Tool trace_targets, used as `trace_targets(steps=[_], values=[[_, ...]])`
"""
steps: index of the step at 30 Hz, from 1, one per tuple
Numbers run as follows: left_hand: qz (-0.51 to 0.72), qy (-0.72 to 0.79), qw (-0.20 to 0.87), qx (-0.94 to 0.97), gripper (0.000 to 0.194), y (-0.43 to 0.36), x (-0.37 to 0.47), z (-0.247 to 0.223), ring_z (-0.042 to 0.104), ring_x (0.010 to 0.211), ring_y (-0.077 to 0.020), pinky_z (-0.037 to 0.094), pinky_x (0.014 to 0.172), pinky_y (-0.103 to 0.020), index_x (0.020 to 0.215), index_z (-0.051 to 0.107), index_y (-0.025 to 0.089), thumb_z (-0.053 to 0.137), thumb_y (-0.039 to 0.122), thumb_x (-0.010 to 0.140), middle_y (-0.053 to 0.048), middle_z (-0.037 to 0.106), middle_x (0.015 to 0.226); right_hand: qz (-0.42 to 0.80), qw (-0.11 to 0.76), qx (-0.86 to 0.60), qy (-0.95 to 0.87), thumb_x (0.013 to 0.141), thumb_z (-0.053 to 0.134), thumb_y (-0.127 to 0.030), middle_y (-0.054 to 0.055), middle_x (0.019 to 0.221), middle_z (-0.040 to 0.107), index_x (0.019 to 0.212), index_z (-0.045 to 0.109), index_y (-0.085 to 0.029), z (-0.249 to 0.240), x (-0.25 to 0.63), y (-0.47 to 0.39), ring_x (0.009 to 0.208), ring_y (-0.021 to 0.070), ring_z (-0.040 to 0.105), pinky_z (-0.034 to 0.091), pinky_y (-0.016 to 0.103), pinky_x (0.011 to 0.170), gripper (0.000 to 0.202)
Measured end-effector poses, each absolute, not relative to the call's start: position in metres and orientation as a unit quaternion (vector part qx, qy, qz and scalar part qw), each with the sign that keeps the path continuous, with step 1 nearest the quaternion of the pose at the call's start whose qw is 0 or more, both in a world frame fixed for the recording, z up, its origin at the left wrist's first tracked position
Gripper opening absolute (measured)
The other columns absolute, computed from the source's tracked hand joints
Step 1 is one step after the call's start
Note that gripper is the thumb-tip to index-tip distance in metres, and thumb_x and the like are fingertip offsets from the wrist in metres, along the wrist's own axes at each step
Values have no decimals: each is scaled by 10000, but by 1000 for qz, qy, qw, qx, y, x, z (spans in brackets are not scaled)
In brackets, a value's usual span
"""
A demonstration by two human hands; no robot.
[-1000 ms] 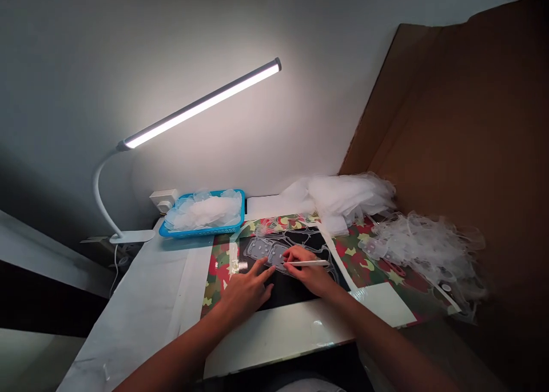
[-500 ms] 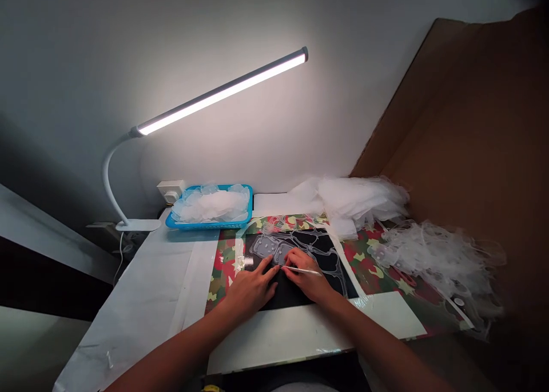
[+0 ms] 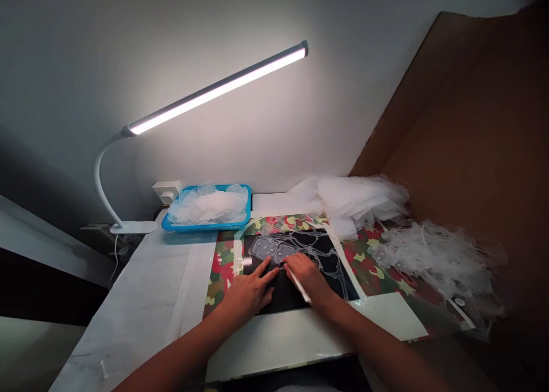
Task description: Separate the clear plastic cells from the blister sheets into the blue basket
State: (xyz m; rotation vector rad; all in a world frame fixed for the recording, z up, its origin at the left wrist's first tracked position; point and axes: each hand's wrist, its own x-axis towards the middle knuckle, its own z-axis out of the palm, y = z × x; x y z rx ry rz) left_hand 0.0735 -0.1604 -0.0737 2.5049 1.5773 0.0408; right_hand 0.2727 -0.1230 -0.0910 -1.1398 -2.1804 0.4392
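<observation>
A sheer piece (image 3: 265, 247) with pale outlines and small light spots lies on the black mat (image 3: 283, 298). My left hand (image 3: 249, 292) rests at its lower edge, fingers spread and fingertips pressing down near the outlines. Closed around a thin white pen-like tool (image 3: 299, 284), my right hand (image 3: 309, 275) is just to the right of it, at the sheer piece; the tool's tip is hidden by the fingers. Sheer cut-out strips (image 3: 319, 244) with pale edges spread over the mat's right and upper parts.
A blue basket (image 3: 206, 227) of sheer white pieces stands at the back left, beside a lit lamp (image 3: 218, 89). White sheer sheets (image 3: 360, 198) are piled at the back, with a tangled heap of scraps (image 3: 441, 266) to the right. Cardboard (image 3: 463, 123) rises on the right.
The white tool has swung from pointing rightward to slanting down toward me as my right hand turned. My left hand stays at nearly the same spot on the sheer piece.
</observation>
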Motion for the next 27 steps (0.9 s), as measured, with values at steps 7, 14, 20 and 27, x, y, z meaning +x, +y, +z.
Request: trace_targets(steps=[7,14,20,27], values=[[16,536,125,835,505,-157,68,-65,699,794,-247,489,614,-321,1371,520,358,517,313,868,-67,415,1506,171,454,-651,-584,879,517,-461,49,781,694,765,600,-223,-75,351,-117,687,210,586,438,310,642,277],[151,528,371,749,618,-92,86,-33,599,693,-170,416,627,-251,870,749,164,318,604,924,-41,675,749,331,438,-507,-664,889,535,-386,49,1038,719,728,574,-227,-64,315,-153,845,214,642,469,333,776,230],[134,497,432,740,295,-74,107,-56,509,599,-120,361,552,-217,762,680,129,641,420,733,15,578,633,446,443,-469,-621,854,582,-398,49,993,712,708,543,-221,-65,301,-135,870,215,649,476,330,753,233],[175,526,340,759,162,-100,105,-52,579,772,-156,391,683,-241,875,694,205,571,258,783,3,669,831,499,398,-503,-583,768,628,-429,-37,601,586,676,519,-215,-77,305,-97,563,139,524,374,261,562,257]])
